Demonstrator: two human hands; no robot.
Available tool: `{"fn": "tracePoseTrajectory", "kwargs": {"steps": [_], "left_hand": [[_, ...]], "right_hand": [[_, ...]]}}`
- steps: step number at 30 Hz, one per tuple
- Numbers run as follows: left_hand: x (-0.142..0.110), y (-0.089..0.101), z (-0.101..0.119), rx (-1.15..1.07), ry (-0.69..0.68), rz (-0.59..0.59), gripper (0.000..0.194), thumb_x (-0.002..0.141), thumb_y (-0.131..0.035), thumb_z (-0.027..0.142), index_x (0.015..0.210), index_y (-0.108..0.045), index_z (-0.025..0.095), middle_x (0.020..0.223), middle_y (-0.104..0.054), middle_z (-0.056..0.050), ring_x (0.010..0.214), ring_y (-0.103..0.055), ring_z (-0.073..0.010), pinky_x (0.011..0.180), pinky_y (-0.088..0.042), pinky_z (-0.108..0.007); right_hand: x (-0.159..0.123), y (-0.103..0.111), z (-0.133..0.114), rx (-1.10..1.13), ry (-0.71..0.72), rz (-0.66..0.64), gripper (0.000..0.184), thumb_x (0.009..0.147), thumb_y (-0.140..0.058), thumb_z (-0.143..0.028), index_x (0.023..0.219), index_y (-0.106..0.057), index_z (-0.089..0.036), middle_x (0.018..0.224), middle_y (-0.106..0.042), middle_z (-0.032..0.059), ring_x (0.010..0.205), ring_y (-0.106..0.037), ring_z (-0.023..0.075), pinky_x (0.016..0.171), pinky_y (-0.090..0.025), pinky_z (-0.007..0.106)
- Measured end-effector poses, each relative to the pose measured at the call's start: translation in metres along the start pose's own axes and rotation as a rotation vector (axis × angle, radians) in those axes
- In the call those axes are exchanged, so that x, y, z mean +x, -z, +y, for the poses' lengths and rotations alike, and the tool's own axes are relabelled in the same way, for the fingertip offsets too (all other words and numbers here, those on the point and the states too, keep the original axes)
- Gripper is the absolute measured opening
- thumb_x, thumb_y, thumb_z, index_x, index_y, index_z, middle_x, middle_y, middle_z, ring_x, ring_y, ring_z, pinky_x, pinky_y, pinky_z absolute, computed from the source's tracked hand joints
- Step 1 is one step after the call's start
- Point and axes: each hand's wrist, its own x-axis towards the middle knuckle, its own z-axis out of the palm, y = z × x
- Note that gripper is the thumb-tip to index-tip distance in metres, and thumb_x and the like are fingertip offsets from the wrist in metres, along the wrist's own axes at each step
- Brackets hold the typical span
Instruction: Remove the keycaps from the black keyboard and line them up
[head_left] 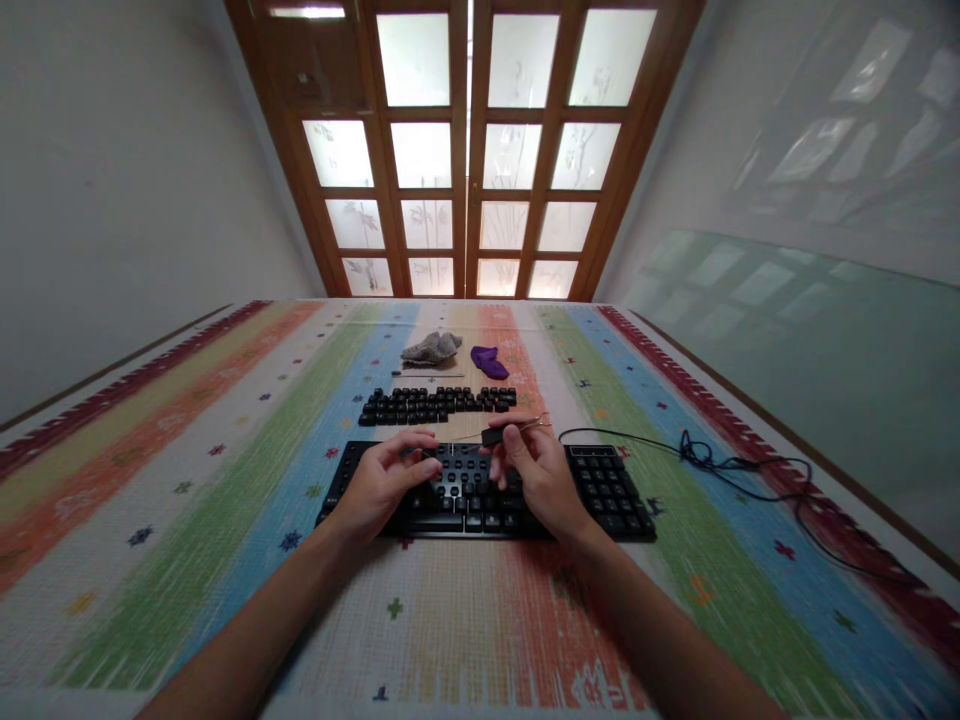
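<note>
A black keyboard (491,522) lies across the striped tablecloth, many of its upper keys bare of caps. My right hand (544,480) is closed above its middle. Between thumb and fingers it grips a thin metal tool (537,422) with small loops at one end, along with a small black piece (493,436). Over the left part of the keyboard, my left hand (390,475) has its fingers curled towards the thumb. Something dark shows at those fingertips, too small to name. Both hands hide parts of the keys.
Loose black keycaps (409,406) lie in rows behind the keyboard. Farther back are a thin rod (431,375), a crumpled grey cloth (433,349) and a purple cloth (489,361). A black cable (701,455) runs right from the keyboard, bunched in a tangle.
</note>
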Motion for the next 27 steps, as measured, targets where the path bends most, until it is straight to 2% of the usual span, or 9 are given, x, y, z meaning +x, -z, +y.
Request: {"fn": "tracePoseTrajectory", "kwargs": {"steps": [4, 6, 14, 20, 24, 27], "left_hand": [[0.009, 0.007, 0.003, 0.138, -0.023, 0.008, 0.034, 0.065, -0.086, 0.033, 0.092, -0.071, 0.018, 0.088, -0.068, -0.002, 0.079, -0.065, -0.0152, 0.074, -0.051, -0.027], [0.013, 0.008, 0.006, 0.204, -0.013, -0.016, 0.036, 0.068, -0.084, 0.036, 0.094, -0.069, 0.018, 0.084, -0.07, -0.002, 0.08, -0.066, -0.0169, 0.075, -0.052, -0.029], [0.035, 0.0, 0.012, 0.507, -0.133, -0.198, 0.028, 0.073, -0.077, 0.034, 0.091, -0.066, 0.016, 0.092, -0.071, -0.005, 0.08, -0.069, -0.0172, 0.076, -0.056, -0.031], [0.058, -0.002, 0.007, 0.925, -0.381, -0.31, 0.014, 0.081, -0.069, 0.025, 0.092, -0.069, 0.017, 0.09, -0.072, -0.004, 0.077, -0.067, -0.0157, 0.072, -0.055, -0.029], [0.073, 0.001, 0.002, 1.162, -0.526, -0.348, 0.013, 0.083, -0.068, 0.022, 0.095, -0.069, 0.018, 0.093, -0.072, -0.005, 0.088, -0.066, -0.0201, 0.083, -0.051, -0.035], [0.082, 0.0, -0.003, 1.256, -0.582, -0.365, 0.014, 0.085, -0.067, 0.022, 0.098, -0.07, 0.018, 0.095, -0.071, -0.008, 0.091, -0.064, -0.0221, 0.086, -0.049, -0.037]], "right_hand": [[0.003, 0.005, -0.003, -0.016, 0.044, 0.045, 0.037, 0.091, -0.056, -0.054, 0.098, -0.059, -0.019, 0.057, -0.058, -0.0035, 0.045, -0.054, 0.01, 0.043, -0.044, 0.021], [0.005, 0.007, -0.004, -0.003, 0.054, 0.069, 0.037, 0.09, -0.057, -0.055, 0.097, -0.059, -0.019, 0.06, -0.059, -0.0029, 0.045, -0.055, 0.0099, 0.041, -0.044, 0.021], [0.01, 0.014, -0.005, 0.041, 0.047, 0.152, 0.041, 0.087, -0.06, -0.056, 0.097, -0.059, -0.016, 0.069, -0.064, 0.0002, 0.045, -0.055, 0.0083, 0.04, -0.043, 0.019], [0.012, 0.019, -0.006, 0.059, 0.054, 0.189, 0.043, 0.085, -0.062, -0.058, 0.097, -0.058, -0.016, 0.07, -0.064, 0.0009, 0.045, -0.055, 0.0088, 0.039, -0.041, 0.019], [0.013, 0.021, -0.006, 0.063, 0.06, 0.202, 0.045, 0.084, -0.062, -0.059, 0.096, -0.058, -0.016, 0.069, -0.064, 0.0006, 0.045, -0.054, 0.009, 0.038, -0.041, 0.02], [0.013, 0.021, -0.007, 0.069, 0.057, 0.201, 0.045, 0.083, -0.062, -0.059, 0.096, -0.058, -0.016, 0.069, -0.064, 0.0006, 0.044, -0.054, 0.009, 0.038, -0.041, 0.02]]}}
